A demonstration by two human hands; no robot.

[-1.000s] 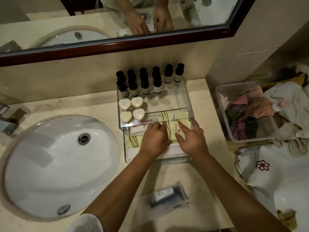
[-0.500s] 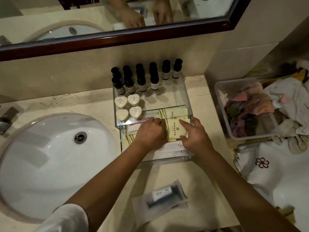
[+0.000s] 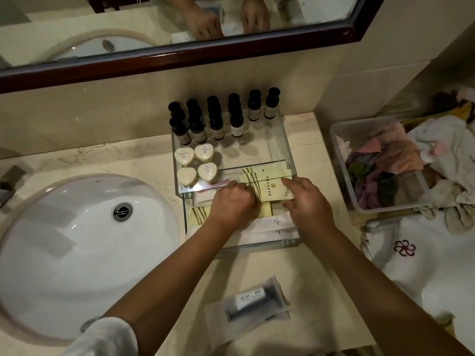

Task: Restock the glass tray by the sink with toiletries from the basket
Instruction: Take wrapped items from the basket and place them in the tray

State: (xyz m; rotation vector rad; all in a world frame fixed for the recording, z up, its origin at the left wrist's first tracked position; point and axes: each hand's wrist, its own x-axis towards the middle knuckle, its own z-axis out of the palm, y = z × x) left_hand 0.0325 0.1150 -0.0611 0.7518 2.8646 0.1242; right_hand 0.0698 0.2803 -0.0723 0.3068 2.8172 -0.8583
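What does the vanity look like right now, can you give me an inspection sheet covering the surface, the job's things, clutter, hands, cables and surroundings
Surface: marble counter, bare between the tray and the near edge apart from one pouch.
Job's things: glass tray right of the sink; dark bottles at its back, four heart soaps on its left, yellow packets and white sachets in front.
Clutter: clear pouch with a dark item lies on the counter; plastic bin of rags; white towel.
Hands: left hand and right hand both grip the yellow packets.
Cables: nothing seen.
Surroundings: wood-framed mirror above, tiled wall.
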